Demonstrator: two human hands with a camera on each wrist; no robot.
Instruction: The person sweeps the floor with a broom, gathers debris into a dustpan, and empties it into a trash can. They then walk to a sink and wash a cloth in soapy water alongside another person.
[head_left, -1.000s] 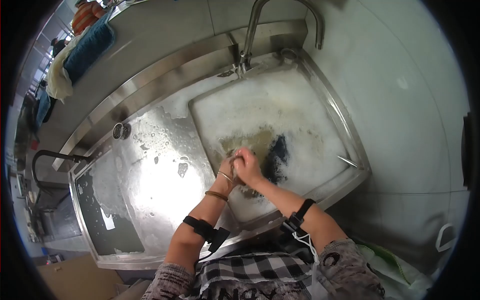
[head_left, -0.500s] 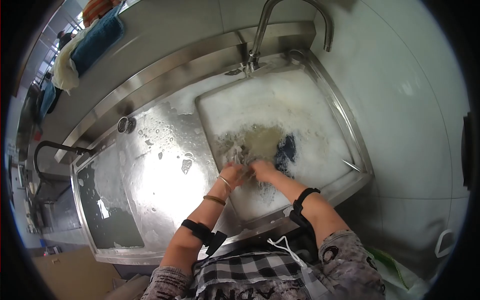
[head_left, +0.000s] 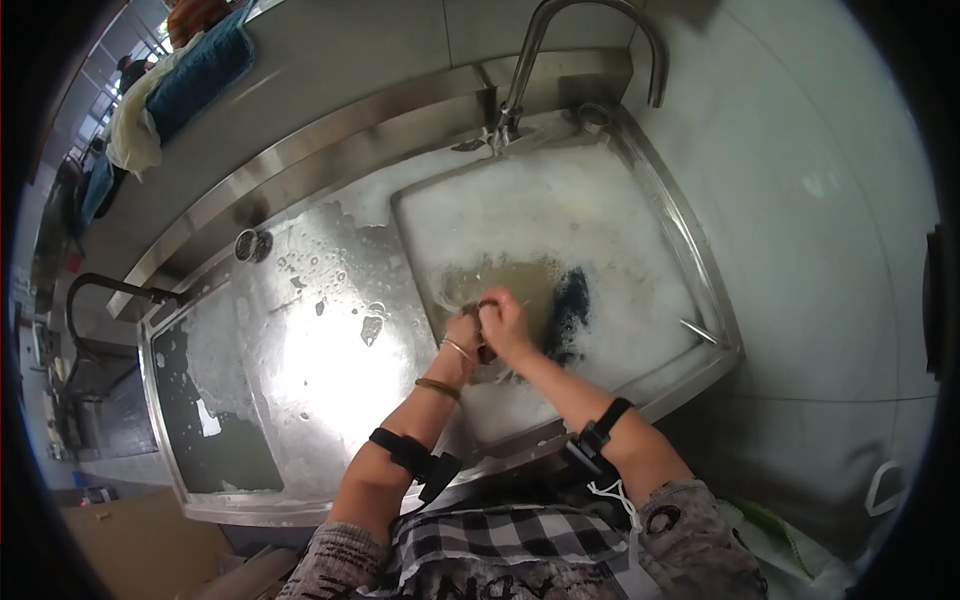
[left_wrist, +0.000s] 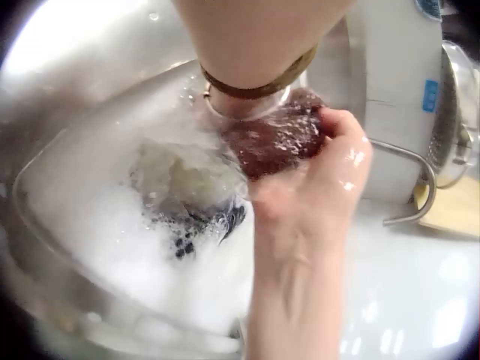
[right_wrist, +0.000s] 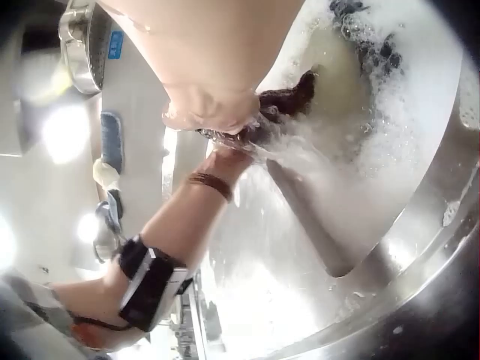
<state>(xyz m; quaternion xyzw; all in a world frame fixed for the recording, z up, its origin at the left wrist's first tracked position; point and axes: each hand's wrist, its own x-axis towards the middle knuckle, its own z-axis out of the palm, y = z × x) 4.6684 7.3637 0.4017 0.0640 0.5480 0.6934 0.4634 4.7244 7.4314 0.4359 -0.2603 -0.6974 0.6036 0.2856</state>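
Both hands work close together over the left part of a foamy sink basin (head_left: 672,215). Between them is a wet, dark reddish-brown cloth (left_wrist: 274,142), dripping and bunched up. My right hand (head_left: 505,325) grips it with curled fingers; in the left wrist view its thumb and fingers close on the cloth's edge. My left hand (head_left: 462,330) holds the other part, its fingers mostly hidden by the cloth and the right hand. A loose end of the cloth (right_wrist: 294,97) hangs toward the water in the right wrist view. Something dark blue (head_left: 571,300) lies in the water beside the hands.
A curved faucet (head_left: 508,110) rises behind the basin. To the left are a wet steel drainboard (head_left: 330,290) and a second water-filled basin (head_left: 222,455). A thin metal rod (head_left: 698,330) leans at the right rim. Blue and pale cloths (head_left: 200,75) hang at the far left.
Half a second ago the hands were lower and slightly apart in splashing water. Now they are together and raised, gripping the bunched cloth, much as one second ago.
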